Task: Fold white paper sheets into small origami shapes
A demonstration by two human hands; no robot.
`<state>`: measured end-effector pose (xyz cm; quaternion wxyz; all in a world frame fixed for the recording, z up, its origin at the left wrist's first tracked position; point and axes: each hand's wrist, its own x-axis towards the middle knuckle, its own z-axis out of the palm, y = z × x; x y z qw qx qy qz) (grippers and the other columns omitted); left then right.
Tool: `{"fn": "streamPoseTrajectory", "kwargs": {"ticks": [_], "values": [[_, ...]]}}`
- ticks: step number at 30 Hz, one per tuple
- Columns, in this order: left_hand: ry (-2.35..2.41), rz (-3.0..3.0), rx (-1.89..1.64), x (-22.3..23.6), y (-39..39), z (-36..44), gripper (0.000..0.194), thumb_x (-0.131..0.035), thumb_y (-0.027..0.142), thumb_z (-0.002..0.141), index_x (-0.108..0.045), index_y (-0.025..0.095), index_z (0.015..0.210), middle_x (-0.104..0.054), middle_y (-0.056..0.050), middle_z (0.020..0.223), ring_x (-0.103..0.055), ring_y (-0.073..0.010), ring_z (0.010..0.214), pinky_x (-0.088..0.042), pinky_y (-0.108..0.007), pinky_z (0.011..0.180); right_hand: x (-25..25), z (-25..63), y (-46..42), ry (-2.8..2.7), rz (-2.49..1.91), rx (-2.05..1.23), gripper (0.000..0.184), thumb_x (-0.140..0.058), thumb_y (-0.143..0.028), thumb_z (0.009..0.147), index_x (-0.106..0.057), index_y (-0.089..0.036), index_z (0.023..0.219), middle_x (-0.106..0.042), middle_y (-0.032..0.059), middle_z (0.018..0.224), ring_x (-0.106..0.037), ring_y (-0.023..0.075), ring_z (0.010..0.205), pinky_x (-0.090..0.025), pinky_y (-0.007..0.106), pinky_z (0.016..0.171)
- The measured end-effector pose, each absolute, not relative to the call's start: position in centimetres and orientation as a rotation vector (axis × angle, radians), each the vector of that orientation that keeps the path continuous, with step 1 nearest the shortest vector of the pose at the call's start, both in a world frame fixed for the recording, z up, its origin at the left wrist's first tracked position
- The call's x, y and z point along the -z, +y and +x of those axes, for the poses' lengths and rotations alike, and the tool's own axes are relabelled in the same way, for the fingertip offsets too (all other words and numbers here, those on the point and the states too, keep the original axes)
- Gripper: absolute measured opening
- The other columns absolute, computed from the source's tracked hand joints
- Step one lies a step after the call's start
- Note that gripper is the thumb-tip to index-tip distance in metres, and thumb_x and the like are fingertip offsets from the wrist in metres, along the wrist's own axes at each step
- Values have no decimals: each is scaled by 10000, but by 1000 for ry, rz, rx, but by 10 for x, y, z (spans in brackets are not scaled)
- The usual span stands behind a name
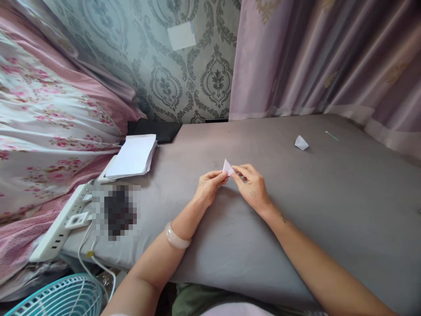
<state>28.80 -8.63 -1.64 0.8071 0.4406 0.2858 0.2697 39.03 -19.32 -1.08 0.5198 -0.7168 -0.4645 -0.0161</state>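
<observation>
A small folded piece of white paper (pixel 227 167) is held between both my hands, just above a grey cloth-covered surface (pixel 296 206). My left hand (pixel 209 184) pinches its lower left edge with curled fingers. My right hand (pixel 250 185) pinches the right edge, fingers closed on it. A pale bangle (pixel 176 237) sits on my left wrist. Another small folded white paper piece (pixel 301 142) lies on the surface farther off to the right.
A stack of white paper sheets (pixel 133 156) lies at the left, with a black flat object (pixel 154 130) behind it. A white power strip (pixel 61 226) and cable run along the left edge. A teal fan (pixel 59 296) stands below. Floral bedding is left, curtains behind.
</observation>
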Motion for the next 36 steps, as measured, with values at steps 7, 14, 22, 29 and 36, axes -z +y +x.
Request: {"fn": "streamPoseTrajectory", "kwargs": {"ticks": [7,14,22,29,36], "values": [[640,923,-627,21,-87,290,311,-851,279,560,-729,107,788,-697,-52,737,-616,-100,660,-489,-267,727,8,375,-198,-1262,-1901,208,373,-404,-250,935,-624,-235,1236,-618,99,1036,-565,228,978,-485,355,840],[646,956,-691,28,-85,292,320,-833,321,586,-736,125,820,-710,-55,782,-631,-113,707,-495,-281,775,4,358,-198,-1293,-1930,204,384,-369,-218,941,-592,-233,1254,-615,107,1079,-562,232,983,-473,354,831],[654,1185,-740,21,-92,290,256,-781,316,647,-761,149,841,-707,-44,745,-581,-106,672,-457,-246,686,10,375,-190,-912,-1783,-120,234,-563,-400,832,-631,-189,906,-670,57,823,-539,149,618,-463,300,664],[605,1346,-732,16,-94,287,282,-776,358,649,-750,155,843,-703,-43,779,-586,-132,718,-442,-261,716,7,402,-193,-786,-1632,-558,290,-620,-472,747,-665,-186,730,-602,-1,675,-471,102,551,-388,237,516],[349,1067,-305,6,-91,283,483,-652,567,747,-707,120,922,-573,-22,664,-490,-87,597,-378,-236,609,-20,415,-211,-775,-1357,-1287,352,-611,-540,789,-585,-194,852,-570,-50,568,-221,22,348,-192,164,316]]}}
